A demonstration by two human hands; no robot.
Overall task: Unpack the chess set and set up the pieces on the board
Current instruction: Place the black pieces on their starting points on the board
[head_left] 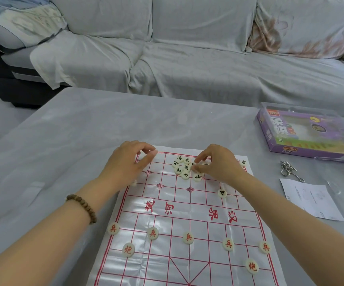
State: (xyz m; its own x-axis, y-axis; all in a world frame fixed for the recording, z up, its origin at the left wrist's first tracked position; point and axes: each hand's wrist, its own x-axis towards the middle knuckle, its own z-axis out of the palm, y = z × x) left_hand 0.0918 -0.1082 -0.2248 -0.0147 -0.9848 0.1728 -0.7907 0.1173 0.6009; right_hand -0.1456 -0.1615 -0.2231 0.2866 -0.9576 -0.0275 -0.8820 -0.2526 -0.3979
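The left hand (128, 162) sits at the far-left corner of the board (167, 213). Its fingers (146, 150) are curled, with the thumb meeting them over the corner edge, but I cannot tell whether they hold anything. The right hand (216, 162) reaches into the pile (182, 169) of black pieces on the far rows. Its thumb and forefinger pinch a piece (193, 165) at the pile's right side, and the rest of the pile lies just left of those fingertips. Between the two hands a strip of bare grid runs along the far edge.

Right of the right hand, a disc (243, 162) sits at the far-right corner. A second disc (222, 193) lies beside the right wrist. Well back from both hands, five red soldiers (188, 237) line a near row, with two cannons (128, 249) closer to the person.

The table (63, 131) stretches wide left of the left hand. Past the board's right edge are the box (311, 141), a metal puzzle (290, 171) and a leaflet (311, 201).
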